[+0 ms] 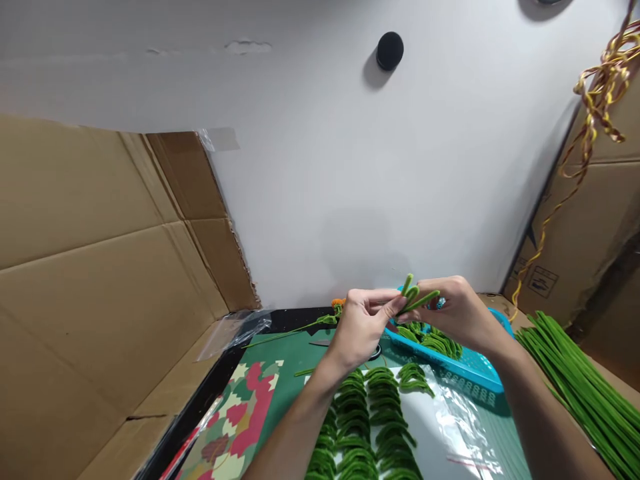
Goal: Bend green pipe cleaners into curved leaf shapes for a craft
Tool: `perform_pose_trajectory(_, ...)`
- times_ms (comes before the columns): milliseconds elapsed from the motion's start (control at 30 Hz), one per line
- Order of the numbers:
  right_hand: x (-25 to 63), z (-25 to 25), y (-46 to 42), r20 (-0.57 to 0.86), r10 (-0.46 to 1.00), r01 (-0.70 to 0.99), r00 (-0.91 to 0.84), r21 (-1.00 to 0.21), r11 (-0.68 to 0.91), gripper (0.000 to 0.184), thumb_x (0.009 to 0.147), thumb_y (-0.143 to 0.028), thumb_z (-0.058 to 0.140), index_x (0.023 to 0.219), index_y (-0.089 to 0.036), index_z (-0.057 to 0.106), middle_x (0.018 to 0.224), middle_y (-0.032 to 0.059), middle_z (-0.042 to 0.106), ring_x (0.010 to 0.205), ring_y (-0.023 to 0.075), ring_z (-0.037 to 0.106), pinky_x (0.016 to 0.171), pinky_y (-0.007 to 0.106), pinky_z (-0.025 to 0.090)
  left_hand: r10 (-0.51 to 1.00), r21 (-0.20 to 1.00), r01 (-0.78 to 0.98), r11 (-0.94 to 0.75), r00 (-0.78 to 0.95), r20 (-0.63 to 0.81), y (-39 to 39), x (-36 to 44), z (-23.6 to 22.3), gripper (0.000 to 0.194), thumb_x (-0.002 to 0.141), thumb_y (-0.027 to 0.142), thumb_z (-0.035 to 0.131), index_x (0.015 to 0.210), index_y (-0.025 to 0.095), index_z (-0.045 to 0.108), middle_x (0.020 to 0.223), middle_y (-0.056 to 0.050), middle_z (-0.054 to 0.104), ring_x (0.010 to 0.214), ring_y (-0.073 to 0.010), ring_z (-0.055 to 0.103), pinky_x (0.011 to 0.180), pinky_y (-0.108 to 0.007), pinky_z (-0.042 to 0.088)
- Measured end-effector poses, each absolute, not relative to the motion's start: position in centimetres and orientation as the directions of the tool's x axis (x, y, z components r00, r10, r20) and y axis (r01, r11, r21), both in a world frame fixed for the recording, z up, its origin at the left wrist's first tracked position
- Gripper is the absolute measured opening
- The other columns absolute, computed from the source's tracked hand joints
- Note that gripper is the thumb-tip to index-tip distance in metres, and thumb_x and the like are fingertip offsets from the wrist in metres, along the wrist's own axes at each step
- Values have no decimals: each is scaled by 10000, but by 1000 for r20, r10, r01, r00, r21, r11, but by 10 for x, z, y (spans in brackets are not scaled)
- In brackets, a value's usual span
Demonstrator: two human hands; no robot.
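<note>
My left hand [357, 327] pinches green pipe cleaners [423, 302] between thumb and fingers, with a loop and loose ends sticking out. From the other side, my right hand [457, 308] has its fingers closed on the same pieces. Both hands are raised above the far part of the work surface. Below them, rows of curved green pipe cleaner pieces [354, 427] lie on a white sheet [433, 427]. Behind my right hand stands a blue plastic basket [475, 363] with more bent green pieces [443, 343] in it.
Long straight green pipe cleaners [580, 373] lie at the right. Scissors [375, 352], partly hidden, rest on the green mat [295, 347]. A clear plastic bag [465, 420] lies near the basket. Cardboard walls [100, 293] and a white panel [320, 167] enclose the space; twisted yellow cord [590, 127] hangs right.
</note>
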State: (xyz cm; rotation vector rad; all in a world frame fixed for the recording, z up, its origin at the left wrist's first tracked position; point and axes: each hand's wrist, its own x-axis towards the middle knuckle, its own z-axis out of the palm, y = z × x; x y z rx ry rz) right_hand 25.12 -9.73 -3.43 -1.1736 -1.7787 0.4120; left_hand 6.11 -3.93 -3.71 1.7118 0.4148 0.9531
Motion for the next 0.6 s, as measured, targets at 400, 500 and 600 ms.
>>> perform_pose_trajectory(400, 260, -31, -103, 542, 837, 593, -73, -651, 473, 241, 795, -271, 803, 615, -187, 668, 551, -45, 523, 540, 97, 397, 498, 265, 279, 626, 933, -96, -347, 718, 306, -41, 57, -35, 289, 899, 400, 775, 1064, 177, 858, 879, -106, 814, 779, -213, 755, 723, -333, 635)
perform_pose_trajectory(500, 260, -27, -105, 513, 853, 545, -91, -692, 474, 238, 790, -375, 849, 686, -191, 741, 604, -18, 612, 564, 114, 473, 523, 280, 338, 610, 943, -109, -315, 737, 290, -42, 58, -31, 284, 886, 385, 789, 1055, 166, 855, 904, -107, 816, 776, -209, 768, 765, -349, 652)
perform_pose_trajectory(600, 261, -23, -106, 503, 852, 506, -143, -703, 500, 304, 838, -474, 817, 732, -195, 763, 621, -9, 618, 575, 119, 493, 539, 287, 369, 623, 950, -116, -291, 730, 280, -41, 57, -26, 257, 872, 362, 805, 1009, 151, 856, 899, -112, 817, 763, -209, 782, 761, -341, 664)
